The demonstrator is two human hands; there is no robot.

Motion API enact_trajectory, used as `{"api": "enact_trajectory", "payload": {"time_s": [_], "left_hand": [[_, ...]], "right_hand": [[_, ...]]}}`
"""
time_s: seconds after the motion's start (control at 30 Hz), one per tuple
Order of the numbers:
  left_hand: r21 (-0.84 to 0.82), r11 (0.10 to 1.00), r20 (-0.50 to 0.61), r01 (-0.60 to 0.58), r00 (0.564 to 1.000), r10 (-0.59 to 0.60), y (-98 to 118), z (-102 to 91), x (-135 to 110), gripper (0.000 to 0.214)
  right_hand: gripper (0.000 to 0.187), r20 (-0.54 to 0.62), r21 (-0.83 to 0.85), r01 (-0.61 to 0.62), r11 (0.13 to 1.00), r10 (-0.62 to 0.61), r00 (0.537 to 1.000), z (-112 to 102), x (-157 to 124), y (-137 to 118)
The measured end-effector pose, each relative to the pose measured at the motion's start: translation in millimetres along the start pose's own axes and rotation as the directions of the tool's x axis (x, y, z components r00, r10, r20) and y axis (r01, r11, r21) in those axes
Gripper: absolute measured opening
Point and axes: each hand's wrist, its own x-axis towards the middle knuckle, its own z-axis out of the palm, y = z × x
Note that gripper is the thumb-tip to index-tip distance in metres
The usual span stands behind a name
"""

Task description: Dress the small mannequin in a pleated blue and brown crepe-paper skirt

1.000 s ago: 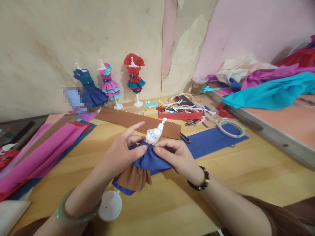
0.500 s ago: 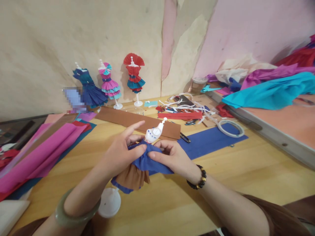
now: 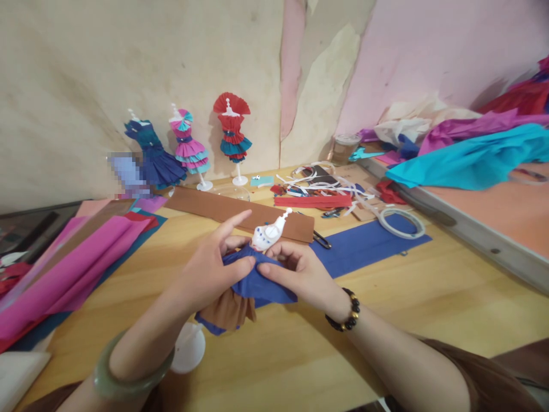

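Both hands hold a small white mannequin (image 3: 268,232) tilted over the wooden table (image 3: 300,355). A blue paper piece (image 3: 261,285) is gathered round its waist, above a brown pleated skirt (image 3: 229,310) with a blue hem. My left hand (image 3: 212,269) pinches the blue paper with thumb and fingers, index finger stretched out. My right hand (image 3: 300,273) pinches the same paper from the right. The mannequin's round white base (image 3: 189,350) hangs low beside my left forearm.
Three dressed mannequins (image 3: 189,150) stand by the back wall. A brown paper strip (image 3: 240,213), blue sheet (image 3: 369,243), tape roll (image 3: 401,222), scissors (image 3: 319,238) and paper scraps (image 3: 321,191) lie behind. Pink sheets (image 3: 64,269) lie left; turquoise and purple paper (image 3: 472,157) is piled right.
My right hand has gathered the blue paper inward toward the mannequin's waist, so less of it spreads to the right. The brown skirt and base shifted slightly left.
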Motion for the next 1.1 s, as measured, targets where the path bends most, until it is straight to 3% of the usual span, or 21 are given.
{"api": "enact_trajectory", "payload": {"time_s": [0.23, 0.63, 1.1], "left_hand": [[0.065, 0.998, -0.055, -0.010, 0.998, 0.014, 1.3, 1.3, 0.5, 0.084], [0.148, 0.988, -0.049, -0.035, 0.998, 0.043, 0.9, 5.6, -3.3, 0.075], [0.175, 0.982, -0.048, -0.069, 0.996, 0.079, 3.0, 10.4, -4.3, 0.076]], "right_hand": [[0.017, -0.033, 0.041, 0.036, 0.999, -0.034, 0.999, -0.9, -2.8, -3.5], [0.008, -0.124, 0.020, 0.108, 0.994, -0.104, 0.987, 4.1, -3.7, 1.5], [0.014, -0.198, -0.040, 0.107, 0.993, -0.113, 0.974, 7.7, -2.8, 3.0]]}}
